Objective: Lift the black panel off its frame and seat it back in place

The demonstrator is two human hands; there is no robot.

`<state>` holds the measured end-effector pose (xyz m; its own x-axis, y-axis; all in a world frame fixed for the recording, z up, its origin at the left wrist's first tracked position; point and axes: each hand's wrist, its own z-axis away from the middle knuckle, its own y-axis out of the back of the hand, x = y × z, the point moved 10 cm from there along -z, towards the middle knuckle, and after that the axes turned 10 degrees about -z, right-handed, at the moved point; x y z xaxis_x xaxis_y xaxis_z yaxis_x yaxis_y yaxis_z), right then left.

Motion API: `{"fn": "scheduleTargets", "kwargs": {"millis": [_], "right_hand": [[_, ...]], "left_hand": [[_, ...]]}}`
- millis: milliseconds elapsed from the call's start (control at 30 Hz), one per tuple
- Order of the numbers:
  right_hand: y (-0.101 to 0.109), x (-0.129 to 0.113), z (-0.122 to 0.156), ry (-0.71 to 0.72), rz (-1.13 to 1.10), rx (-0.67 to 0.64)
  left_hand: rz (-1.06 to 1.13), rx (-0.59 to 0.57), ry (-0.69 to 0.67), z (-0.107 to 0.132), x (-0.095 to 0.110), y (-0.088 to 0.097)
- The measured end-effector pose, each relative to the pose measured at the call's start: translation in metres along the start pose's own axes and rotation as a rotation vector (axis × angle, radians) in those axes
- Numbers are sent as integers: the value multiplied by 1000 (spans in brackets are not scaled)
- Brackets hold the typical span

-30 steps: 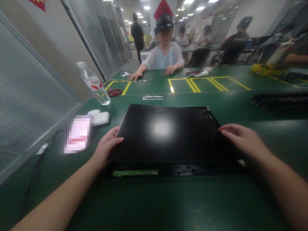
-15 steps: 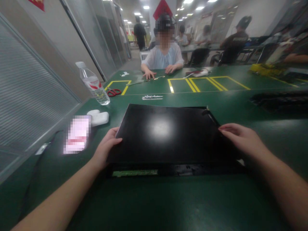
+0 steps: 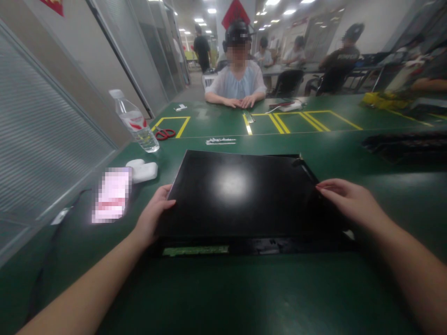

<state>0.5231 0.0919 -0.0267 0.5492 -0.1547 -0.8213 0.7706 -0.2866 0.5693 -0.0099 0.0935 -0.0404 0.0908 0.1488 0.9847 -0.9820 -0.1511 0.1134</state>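
Note:
A glossy black display panel (image 3: 209, 209) lies flat and slightly askew over a black frame (image 3: 296, 246), with a round light reflection on its face. The frame shows along the near side and at the far right corner; a green strip (image 3: 195, 251) is visible in its near edge. My left hand (image 3: 156, 211) grips the panel's left edge, thumb on top and fingers partly hidden beneath. At the right edge my right hand (image 3: 344, 197) is closed, thumb and fingertips pinching where panel and frame meet. Whether it also holds the frame is hidden.
To the left are a bright phone (image 3: 113, 195), a white case (image 3: 145, 171), a water bottle (image 3: 138, 125) and red-handled scissors (image 3: 165, 134). A dark object (image 3: 408, 151) lies at the right. Opposite sits a person (image 3: 237, 79), hands on the green table (image 3: 237, 298).
My hands and the panel stay almost still. The person opposite has drawn their hands together, and the thin strip near them has moved right, toward the yellow tape marks.

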Motion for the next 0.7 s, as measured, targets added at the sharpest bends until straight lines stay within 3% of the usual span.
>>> {"fn": "scheduleTargets", "kwargs": {"millis": [467,700], "right_hand": [[-1,5,-4,32,-2,-7],[0,2,-2,38,6,-11]], "left_hand": [[-33,-57,62,-9,-8,2],[-21,-9,63,-6,-2,0]]}}
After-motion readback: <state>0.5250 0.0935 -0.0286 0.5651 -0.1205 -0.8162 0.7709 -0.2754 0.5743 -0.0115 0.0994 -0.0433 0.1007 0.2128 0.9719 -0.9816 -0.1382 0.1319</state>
